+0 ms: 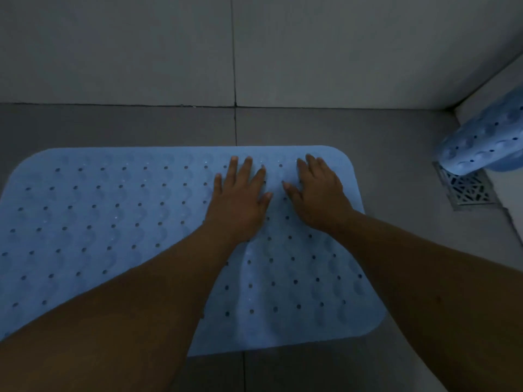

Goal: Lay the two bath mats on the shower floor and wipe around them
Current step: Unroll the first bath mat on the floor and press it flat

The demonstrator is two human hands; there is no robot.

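The blue bath mat [113, 222] lies flat on the floor under both palms; left hand [240, 199] and right hand [319, 196] press it, fingers spread straight. A second mat [481, 142], rolled, rests beyond the right hand, over the drain grate [467, 190].

Two blue bath mats: one flat mat [113, 222] spread at the centre of the shower floor [396, 142], one rolled mat [486, 137] at three o'clock. One metal drain grate [467, 189] under the roll. Two hands, left hand [240, 199] and right hand [319, 196], both on the flat mat

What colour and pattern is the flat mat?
Light blue mat, rows of small round holes; head view.
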